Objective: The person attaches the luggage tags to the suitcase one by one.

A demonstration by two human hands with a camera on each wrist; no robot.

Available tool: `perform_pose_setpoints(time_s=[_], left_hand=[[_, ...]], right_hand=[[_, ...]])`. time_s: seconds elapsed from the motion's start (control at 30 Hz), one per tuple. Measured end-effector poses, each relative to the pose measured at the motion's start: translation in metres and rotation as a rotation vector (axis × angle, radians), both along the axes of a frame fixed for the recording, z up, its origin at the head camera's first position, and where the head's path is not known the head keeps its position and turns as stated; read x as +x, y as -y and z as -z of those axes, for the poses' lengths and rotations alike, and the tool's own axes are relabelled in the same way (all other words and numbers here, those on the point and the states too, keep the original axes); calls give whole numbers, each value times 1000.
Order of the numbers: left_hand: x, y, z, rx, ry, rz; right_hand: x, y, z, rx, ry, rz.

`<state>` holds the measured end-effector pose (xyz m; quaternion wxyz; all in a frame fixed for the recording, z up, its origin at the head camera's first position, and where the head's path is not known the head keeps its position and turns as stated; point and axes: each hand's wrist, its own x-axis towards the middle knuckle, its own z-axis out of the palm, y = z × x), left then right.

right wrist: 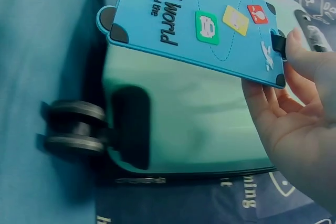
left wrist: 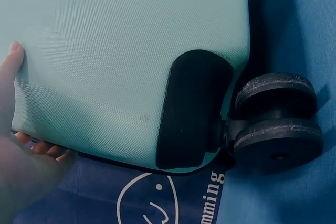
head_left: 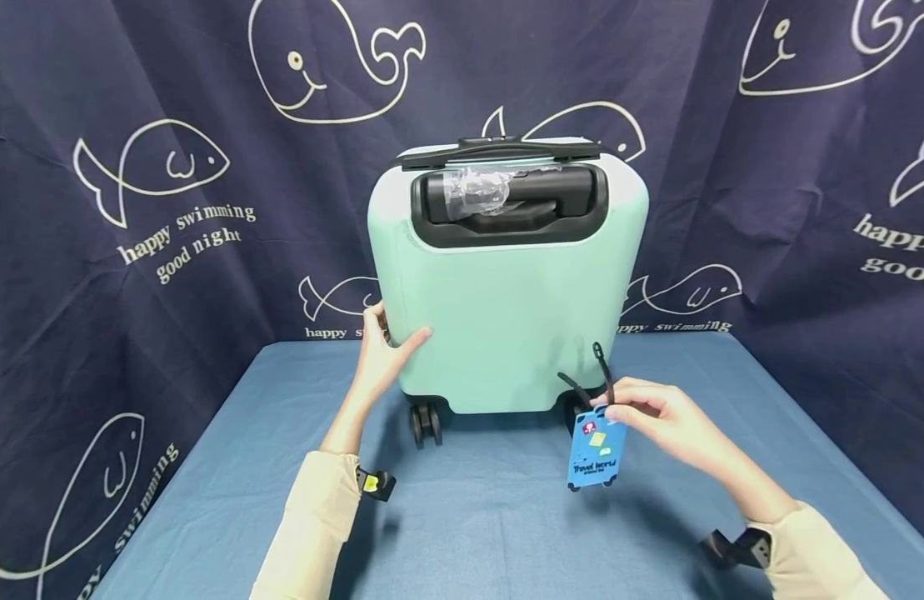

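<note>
My left grip (head_left: 382, 357) is clasping the case (head_left: 506, 325), which is standing on wheels (head_left: 426, 423) on the counter (head_left: 469, 517), and my right grip (head_left: 656, 412) is pinching the tag (head_left: 596, 450) in front of it, so I'm risking a roll-away if I'm pushing too hard.

One flat surface (head_left: 462, 517), covered in plain blue cloth (head_left: 229, 500), lightly creased. Directly on it: one mint-green suitcase (head_left: 514, 325), upright on black wheels (head_left: 426, 423).
</note>
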<state>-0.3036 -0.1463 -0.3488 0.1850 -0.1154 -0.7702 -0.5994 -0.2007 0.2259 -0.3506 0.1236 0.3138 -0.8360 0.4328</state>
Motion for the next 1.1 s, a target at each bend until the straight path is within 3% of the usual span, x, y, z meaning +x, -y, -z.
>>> perform_pose_setpoints(time_s=[0.33, 1.1], left_hand=[[-1, 0, 2, -5, -6, 10], [4, 0, 0, -4, 18, 23]], right_hand=[[3, 0, -26, -41, -76, 88], [-9, 3, -84, -124, -211, 161]])
